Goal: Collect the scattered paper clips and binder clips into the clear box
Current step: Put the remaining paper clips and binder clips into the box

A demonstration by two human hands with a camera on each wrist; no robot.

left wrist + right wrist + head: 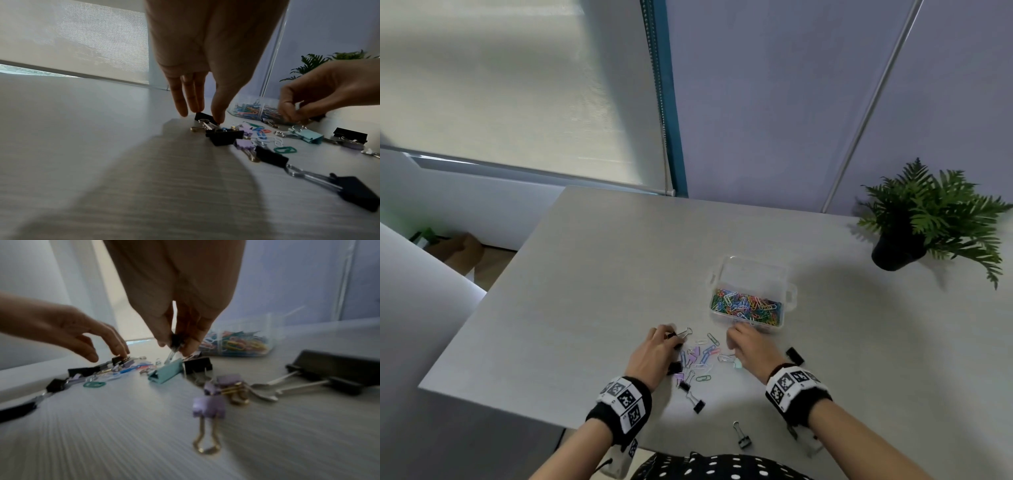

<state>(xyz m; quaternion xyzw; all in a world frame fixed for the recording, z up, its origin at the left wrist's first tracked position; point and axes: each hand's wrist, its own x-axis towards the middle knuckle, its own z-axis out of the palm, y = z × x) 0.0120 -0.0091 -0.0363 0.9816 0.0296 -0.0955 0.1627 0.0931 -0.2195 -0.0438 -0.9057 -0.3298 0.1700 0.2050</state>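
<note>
A clear box (753, 265) holding many coloured paper clips stands on the grey table, just beyond my right hand. Loose paper clips (703, 356) and small binder clips lie scattered between my hands. My left hand (669, 337) reaches down at the pile's left end, where its thumb and fingertips pinch a small black binder clip (203, 116) that rests on the table. My right hand (174, 345) pinches another small black binder clip (175, 339) by its body, lifted just above a teal binder clip (166, 373), with the silver handles hanging down.
A large black binder clip (337, 371) and lilac binder clips (208, 405) lie right of the pile. More black binder clips (744, 440) sit near the table's front edge. A potted fern (928, 219) stands at the far right. The table's left edge (493, 284) drops to the floor.
</note>
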